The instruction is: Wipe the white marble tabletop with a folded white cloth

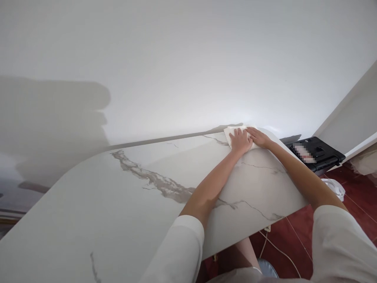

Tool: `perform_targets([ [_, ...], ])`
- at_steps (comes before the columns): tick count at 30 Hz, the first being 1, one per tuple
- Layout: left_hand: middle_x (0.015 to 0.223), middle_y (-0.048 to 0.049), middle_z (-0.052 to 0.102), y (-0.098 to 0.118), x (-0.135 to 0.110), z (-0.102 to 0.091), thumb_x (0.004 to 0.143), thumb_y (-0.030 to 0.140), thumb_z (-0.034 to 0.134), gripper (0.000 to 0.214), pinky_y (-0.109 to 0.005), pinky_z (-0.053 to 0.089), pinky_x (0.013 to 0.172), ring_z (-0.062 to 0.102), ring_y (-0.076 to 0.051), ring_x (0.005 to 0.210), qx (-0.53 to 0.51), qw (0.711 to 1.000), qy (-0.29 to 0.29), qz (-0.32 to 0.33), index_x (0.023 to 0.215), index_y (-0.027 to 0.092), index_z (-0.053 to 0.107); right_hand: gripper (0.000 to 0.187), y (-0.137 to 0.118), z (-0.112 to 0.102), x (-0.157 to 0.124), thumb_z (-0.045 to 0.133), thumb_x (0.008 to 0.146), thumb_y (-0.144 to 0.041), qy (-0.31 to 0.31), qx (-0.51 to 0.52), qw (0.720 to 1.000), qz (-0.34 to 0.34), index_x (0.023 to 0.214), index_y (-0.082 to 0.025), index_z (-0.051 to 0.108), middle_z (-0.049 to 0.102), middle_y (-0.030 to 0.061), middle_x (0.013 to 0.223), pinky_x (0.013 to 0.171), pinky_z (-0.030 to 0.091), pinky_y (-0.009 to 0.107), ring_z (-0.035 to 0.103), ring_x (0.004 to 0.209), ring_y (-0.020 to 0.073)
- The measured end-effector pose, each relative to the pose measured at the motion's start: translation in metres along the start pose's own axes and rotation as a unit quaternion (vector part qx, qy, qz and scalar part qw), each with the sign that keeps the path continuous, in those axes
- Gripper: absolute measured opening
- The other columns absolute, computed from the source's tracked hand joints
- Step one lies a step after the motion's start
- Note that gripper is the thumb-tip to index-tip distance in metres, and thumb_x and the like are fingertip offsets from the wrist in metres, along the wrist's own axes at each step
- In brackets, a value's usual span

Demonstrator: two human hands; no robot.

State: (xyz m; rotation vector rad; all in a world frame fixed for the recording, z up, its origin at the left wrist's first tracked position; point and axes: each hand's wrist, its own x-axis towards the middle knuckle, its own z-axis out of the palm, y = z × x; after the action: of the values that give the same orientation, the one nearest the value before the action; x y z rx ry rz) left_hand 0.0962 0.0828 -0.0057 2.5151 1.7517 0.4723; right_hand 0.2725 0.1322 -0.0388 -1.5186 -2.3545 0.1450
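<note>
A white cloth or paper towel (pixel 227 133) lies folded on the marble-patterned tabletop (pixel 118 208), near its far right end by the wall. My left hand (pixel 240 141) presses down on it with the fingers spread. Just to the right, my right hand (pixel 259 137) rests flat across the same white piece, fingers stretched out and their tips close to my left hand. Both arms reach forward over the table. Part of the cloth is hidden under my hands.
A plain white wall (pixel 188 70) runs along the table's far edge. To the right, a black case (pixel 326 151) stands beside the table, with a white plastic bag (pixel 334 188) below it. A white cable (pixel 282 251) crosses the red tiled floor (pixel 303 232).
</note>
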Motion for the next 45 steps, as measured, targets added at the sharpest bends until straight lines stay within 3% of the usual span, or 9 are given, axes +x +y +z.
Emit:
perform_targets([
  [11,0.156,-0.015,0.04,0.021,-0.058,-0.01,0.097,0.035,0.029,0.055,-0.054,0.029,0.115,0.031,-0.031,0.145,-0.003,1.0,-0.007,0.012,0.146,0.014,0.045,0.058,-0.038,-0.009,-0.061,0.025,0.1,-0.044,-0.003,-0.01,1.0,0.013,0.152,-0.022,0.042,0.038,0.0051,0.16,0.126,0.022,0.053,0.028,0.15,0.0283],
  [15,0.156,-0.015,0.039,0.027,-0.078,-0.015,0.098,0.035,0.028,0.056,-0.054,0.029,0.115,0.03,-0.032,0.145,-0.002,1.0,-0.014,0.012,0.148,0.014,0.043,0.058,-0.043,-0.01,-0.078,0.025,0.101,-0.05,0.004,0.002,1.0,-0.002,0.151,-0.026,0.043,0.042,0.0033,0.158,0.126,0.022,0.053,0.029,0.15,0.0275],
  [23,0.157,-0.0169,0.037,0.041,-0.11,-0.027,0.098,0.034,0.029,0.056,-0.055,0.029,0.115,0.03,-0.033,0.145,-0.003,1.0,-0.021,0.014,0.148,0.011,0.043,0.062,-0.052,-0.012,-0.106,0.021,0.102,-0.05,0.007,-0.014,1.0,-0.022,0.152,-0.02,0.042,0.04,0.0075,0.159,0.126,0.022,0.053,0.03,0.15,0.0276],
  [35,0.16,-0.0178,0.033,0.071,-0.159,-0.025,0.099,0.036,0.027,0.059,-0.059,0.028,0.116,0.026,-0.035,0.148,-0.006,1.0,-0.025,0.007,0.152,0.012,0.038,0.062,-0.07,-0.024,-0.17,0.022,0.102,-0.054,0.005,-0.023,0.999,-0.046,0.153,-0.025,0.039,0.041,0.0048,0.158,0.125,0.025,0.053,0.029,0.15,0.0275],
  [45,0.161,-0.0207,0.029,0.085,-0.202,-0.032,0.1,0.037,0.027,0.061,-0.062,0.029,0.115,0.023,-0.038,0.15,0.001,0.999,-0.039,0.012,0.153,0.007,0.034,0.065,-0.087,-0.031,-0.209,0.021,0.102,-0.055,-0.008,-0.013,0.997,-0.071,0.154,-0.022,0.038,0.036,0.0078,0.161,0.124,0.026,0.055,0.028,0.151,0.0281],
])
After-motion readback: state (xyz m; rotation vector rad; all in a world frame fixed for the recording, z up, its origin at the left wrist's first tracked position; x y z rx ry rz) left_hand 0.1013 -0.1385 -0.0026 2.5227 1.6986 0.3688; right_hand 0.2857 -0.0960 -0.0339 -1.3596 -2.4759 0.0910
